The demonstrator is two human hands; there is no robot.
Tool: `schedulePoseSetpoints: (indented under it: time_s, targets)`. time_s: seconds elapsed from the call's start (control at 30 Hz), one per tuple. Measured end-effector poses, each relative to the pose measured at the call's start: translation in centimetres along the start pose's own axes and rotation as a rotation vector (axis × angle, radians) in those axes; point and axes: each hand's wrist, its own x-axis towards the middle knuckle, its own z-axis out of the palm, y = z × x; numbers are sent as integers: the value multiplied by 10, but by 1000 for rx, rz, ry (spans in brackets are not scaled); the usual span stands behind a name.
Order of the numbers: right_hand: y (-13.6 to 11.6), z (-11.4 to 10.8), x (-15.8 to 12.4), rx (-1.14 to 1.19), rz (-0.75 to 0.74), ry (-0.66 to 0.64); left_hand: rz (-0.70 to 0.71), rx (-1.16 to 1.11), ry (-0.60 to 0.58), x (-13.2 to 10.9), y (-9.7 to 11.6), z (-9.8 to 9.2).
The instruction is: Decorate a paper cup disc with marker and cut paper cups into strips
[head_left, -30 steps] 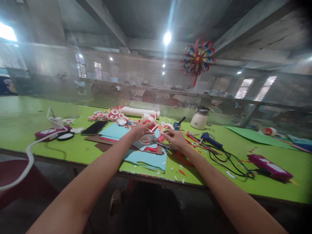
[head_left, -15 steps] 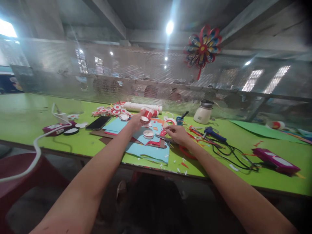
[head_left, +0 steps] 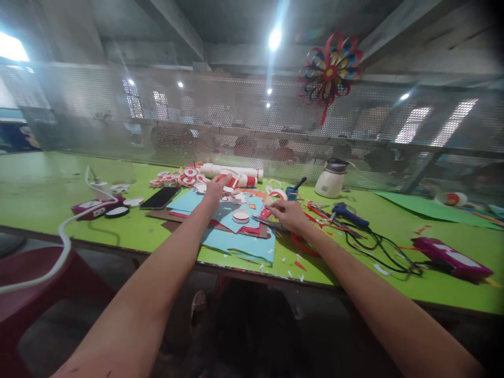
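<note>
My left hand [head_left: 214,191] is closed around a red-and-white paper cup [head_left: 228,179], its far side blurred and partly hidden by my fingers. Over the right edge of the light blue paper [head_left: 236,244], my right hand [head_left: 290,214] has its fingertips pinched together; what they hold, if anything, is too small to tell. Grey scissor blades [head_left: 264,221] point left from beneath that hand. Just beyond its fingertips lies a white ring [head_left: 279,194]. Between both hands a shallow white-and-red cup bottom [head_left: 241,215] rests on the blue sheets.
Several red-and-white discs [head_left: 189,173] are heaped behind a black phone [head_left: 160,198]. Stacked paper cups [head_left: 248,180] lie along the back. On the right are a blue glue gun [head_left: 349,214], cables, a purple power strip [head_left: 452,257] and a white jug [head_left: 331,179].
My left hand has moved left with the red-and-white cup, away from the middle. My right hand stays almost where it was, fingers still pinched.
</note>
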Motion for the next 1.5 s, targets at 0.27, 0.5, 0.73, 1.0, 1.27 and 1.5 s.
schedulePoseSetpoints:
  time_s: [0.27, 0.5, 0.73, 1.0, 1.27, 1.5]
  targets:
    - [-1, 0, -1, -11, -3, 1, 3, 162, -165, -10, -2, 4]
    - [-3, 0, -2, -25, -12, -18, 30, 400, -259, -16, -22, 16]
    - [-9, -1, -2, -65, 3, -31, 190, 625, -77, -5, -12, 8]
    - [1, -28, -1, -206, 18, -140, 374, 852, -547, -40, 37, 15]
    - [-5, -71, 1, -352, 25, -406, 301, 865, -825, -47, 23, 11]
    - [-13, -83, -43, -450, -24, -590, 233, 671, -879, -45, 58, 7]
